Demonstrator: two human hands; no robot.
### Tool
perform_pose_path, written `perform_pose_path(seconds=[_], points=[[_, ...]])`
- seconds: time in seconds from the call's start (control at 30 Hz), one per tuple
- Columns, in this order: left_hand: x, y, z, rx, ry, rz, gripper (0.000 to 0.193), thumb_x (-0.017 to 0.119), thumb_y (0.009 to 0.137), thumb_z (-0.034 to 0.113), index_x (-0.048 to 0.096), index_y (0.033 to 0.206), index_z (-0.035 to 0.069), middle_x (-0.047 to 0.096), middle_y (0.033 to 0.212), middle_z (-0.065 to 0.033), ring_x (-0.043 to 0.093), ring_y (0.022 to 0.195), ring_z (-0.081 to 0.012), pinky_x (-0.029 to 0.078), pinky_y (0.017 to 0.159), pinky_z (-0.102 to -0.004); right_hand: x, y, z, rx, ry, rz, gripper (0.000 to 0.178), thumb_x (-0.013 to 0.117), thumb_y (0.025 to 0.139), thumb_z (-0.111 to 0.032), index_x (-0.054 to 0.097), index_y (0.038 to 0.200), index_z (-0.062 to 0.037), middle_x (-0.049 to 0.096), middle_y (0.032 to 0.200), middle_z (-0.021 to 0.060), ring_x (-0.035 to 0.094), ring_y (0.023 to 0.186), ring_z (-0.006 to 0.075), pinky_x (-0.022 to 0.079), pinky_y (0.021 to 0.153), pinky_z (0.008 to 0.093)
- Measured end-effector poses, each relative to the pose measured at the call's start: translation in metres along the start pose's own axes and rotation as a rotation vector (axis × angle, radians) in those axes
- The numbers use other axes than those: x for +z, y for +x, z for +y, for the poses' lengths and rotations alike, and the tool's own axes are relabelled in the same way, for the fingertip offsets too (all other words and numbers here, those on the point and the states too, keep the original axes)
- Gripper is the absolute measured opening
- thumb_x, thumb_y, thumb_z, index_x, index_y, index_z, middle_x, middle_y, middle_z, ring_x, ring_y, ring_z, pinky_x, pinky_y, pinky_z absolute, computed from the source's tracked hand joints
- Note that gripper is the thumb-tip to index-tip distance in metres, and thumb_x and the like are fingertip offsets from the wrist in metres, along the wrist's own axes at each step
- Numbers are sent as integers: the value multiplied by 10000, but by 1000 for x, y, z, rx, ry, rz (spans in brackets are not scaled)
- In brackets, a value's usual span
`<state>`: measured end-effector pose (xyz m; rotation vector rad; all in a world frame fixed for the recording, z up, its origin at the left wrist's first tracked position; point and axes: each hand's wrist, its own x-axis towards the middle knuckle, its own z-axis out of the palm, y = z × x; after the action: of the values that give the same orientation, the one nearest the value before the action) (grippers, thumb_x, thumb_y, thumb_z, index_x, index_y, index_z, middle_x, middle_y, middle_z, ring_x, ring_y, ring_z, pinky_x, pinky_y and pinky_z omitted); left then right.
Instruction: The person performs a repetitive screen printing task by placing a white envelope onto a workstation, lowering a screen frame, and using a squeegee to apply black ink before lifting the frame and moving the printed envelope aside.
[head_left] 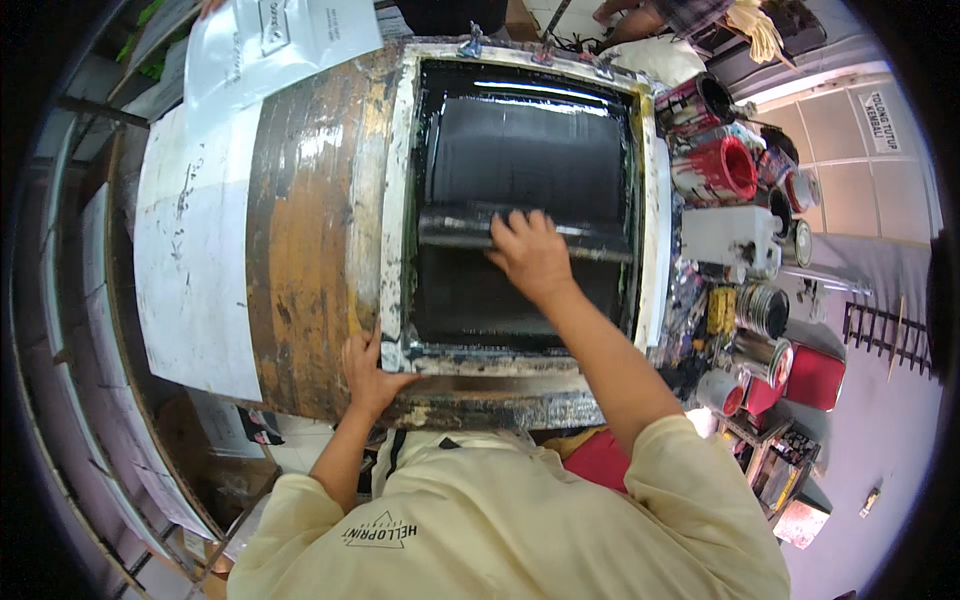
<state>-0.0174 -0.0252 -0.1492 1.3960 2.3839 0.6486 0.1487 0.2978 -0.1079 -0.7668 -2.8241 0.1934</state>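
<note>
Squeegee (455, 229) grasped by the right hand (532, 255) seems mid-stroke, next needing even pressure, left hand (368, 376) spread at the screen's (530, 155) corner.

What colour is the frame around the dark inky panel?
The frame is off-white with dark stains, best seen in the head view.

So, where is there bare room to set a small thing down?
The stained brown board is bare between the white sheet and the frame. The sheet is mostly uncovered too, below the pale packet. Crowded: right of the frame, with cans and a white jug; inside it, the right hand holds the squeegee. The left hand is at the near left corner.
</note>
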Motion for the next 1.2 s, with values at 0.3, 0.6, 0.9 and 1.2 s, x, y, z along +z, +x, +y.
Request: perform_pose_path(seconds=[0.3, 0.6, 0.9, 1.2], points=[[-20, 12, 10, 5, -54, -19, 1253, 968, 488, 591, 543, 1552, 83, 558, 1012, -99, 512, 962, -319, 413, 884, -463, -8, 179, 114, 8, -25, -96, 353, 722, 936, -449, 700, 1108, -141, 710, 1060, 105, 690, 1041, 347, 578, 864, 488], [-45, 10, 34, -157, -451, -142, 1229, 1028, 591, 414, 439, 1574, -31, 763, 1120, -175, 731, 1012, -330, 545, 926, -413, -17, 200, 140, -11, -74, 7, 404, 674, 955, -506, 705, 1073, -120, 737, 1035, 134, 707, 1012, 364, 570, 834, 512], [-53, 7, 41, -251, -754, -148, 986, 1011, 662, 144, 517, 1491, -59, 768, 1153, -139, 721, 1042, -192, 563, 933, -355, -67, 7, 3, -14, 57, -104, 362, 720, 931, -459, 680, 1063, -124, 714, 952, 129, 711, 941, 351, 572, 784, 494], [-133, 39, 113, -81, -883, 201, 693, 908, 827, 106, 571, 1412, -50, 738, 1146, -95, 700, 1031, -182, 559, 921, -327, -226, -55, -91, -26, -14, 67, 383, 730, 899, -407, 611, 1043, -73, 611, 943, 104, 629, 1001, 325, 536, 836, 471]])
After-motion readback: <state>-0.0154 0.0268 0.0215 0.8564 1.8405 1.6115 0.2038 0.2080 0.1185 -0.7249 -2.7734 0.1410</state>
